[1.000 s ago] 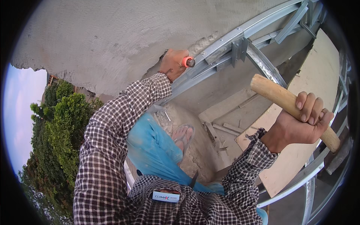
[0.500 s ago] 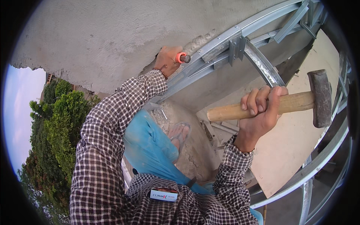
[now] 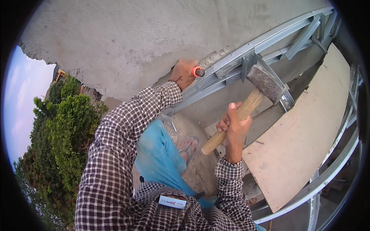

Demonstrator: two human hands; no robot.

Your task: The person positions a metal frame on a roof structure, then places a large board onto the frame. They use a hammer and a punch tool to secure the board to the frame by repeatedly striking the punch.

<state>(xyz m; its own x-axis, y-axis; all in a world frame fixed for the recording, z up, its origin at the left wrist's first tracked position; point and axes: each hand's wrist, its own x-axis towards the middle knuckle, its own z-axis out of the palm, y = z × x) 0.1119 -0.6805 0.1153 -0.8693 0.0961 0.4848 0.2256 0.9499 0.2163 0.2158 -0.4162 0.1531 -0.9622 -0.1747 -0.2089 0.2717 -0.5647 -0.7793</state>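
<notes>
My left hand [image 3: 182, 72] grips a steel chisel [image 3: 200, 72] with an orange guard, against the broken edge of the grey plastered wall [image 3: 127, 34], just beside a galvanized steel rail [image 3: 275, 29]. My right hand [image 3: 233, 129] is wrapped round the wooden handle [image 3: 250, 104] of a hammer, whose dark steel head [image 3: 265, 84] is raised to the right of the chisel and a little lower in the picture.
A cut beige board [image 3: 293, 134] lies across curved steel framing [image 3: 339, 161] on the right. Below, my sandaled foot [image 3: 187, 144] stands on rough concrete [image 3: 198, 173], near loose offcuts. At the left are leafy trees [image 3: 69, 142], a distant building and sky.
My right hand with the hammer has swung leftward from the right, its head now angled up toward the chisel. My left hand stays on the chisel at the wall.
</notes>
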